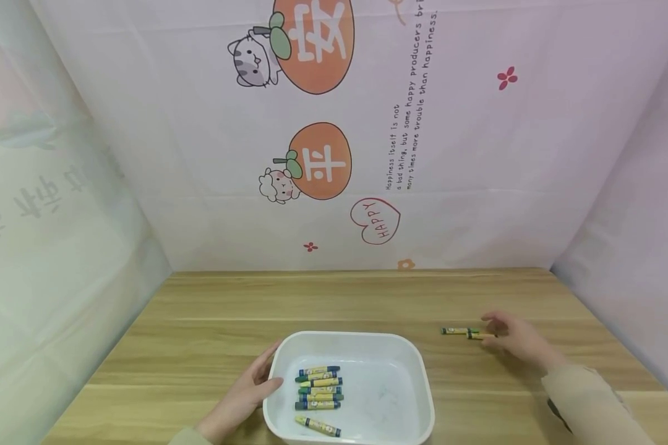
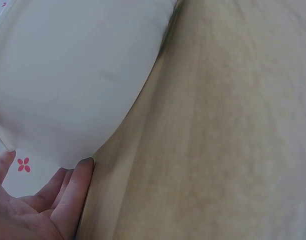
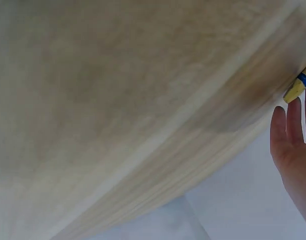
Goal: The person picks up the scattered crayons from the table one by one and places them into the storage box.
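My left hand (image 1: pixel 252 386) holds the left side of a white tray (image 1: pixel 426 395), thumb at the rim and fingers against the outer wall. In the left wrist view, the fingertips touch the wall of the tray (image 2: pixel 78 75) low down, near the table. Several yellow-wrapped crayons (image 1: pixel 318 405) with green or dark tips lie inside its left half. Right of the tray, two more crayons lie on the table, one farther left (image 1: pixel 455 331). My right hand (image 1: pixel 519 341) is at the nearer crayon (image 1: pixel 474 336), fingers extended beside it. In the right wrist view, fingertips meet a yellow crayon (image 3: pixel 296 90).
A wood-grain table (image 1: pixel 211 321) carries everything. White printed cloth (image 1: pixel 200 154) rises behind it, with more cloth at the left (image 1: pixel 61 247) and right (image 1: pixel 634 216) sides.
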Available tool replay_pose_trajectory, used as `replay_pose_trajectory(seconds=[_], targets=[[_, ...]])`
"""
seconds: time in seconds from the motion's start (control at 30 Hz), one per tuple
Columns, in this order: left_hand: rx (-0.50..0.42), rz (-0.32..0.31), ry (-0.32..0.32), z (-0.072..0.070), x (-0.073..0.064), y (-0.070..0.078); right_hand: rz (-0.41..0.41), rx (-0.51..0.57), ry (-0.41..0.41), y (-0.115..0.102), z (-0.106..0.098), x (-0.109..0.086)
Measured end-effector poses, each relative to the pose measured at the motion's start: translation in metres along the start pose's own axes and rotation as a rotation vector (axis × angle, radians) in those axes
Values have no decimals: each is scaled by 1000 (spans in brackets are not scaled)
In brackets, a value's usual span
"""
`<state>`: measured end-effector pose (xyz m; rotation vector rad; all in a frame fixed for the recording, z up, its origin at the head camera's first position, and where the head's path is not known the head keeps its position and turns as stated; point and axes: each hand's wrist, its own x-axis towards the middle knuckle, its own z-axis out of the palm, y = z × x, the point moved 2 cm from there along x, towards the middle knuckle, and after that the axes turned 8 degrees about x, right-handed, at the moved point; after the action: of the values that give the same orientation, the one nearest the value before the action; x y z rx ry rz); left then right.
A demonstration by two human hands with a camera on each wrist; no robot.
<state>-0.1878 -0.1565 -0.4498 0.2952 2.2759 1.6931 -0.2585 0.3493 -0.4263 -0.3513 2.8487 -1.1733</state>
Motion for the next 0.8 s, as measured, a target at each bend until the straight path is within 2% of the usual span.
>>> replay_pose_trajectory(seconds=[0.1, 0.37, 0.8], targets=[[8, -3, 2, 0, 0, 0, -1, -18, -6, 2, 0, 0], [20, -2, 4, 1, -1, 0, -87, -125, 2, 7, 1, -1], [17, -1, 21, 1, 0, 0, -144, -115, -165, 4, -3, -3]])
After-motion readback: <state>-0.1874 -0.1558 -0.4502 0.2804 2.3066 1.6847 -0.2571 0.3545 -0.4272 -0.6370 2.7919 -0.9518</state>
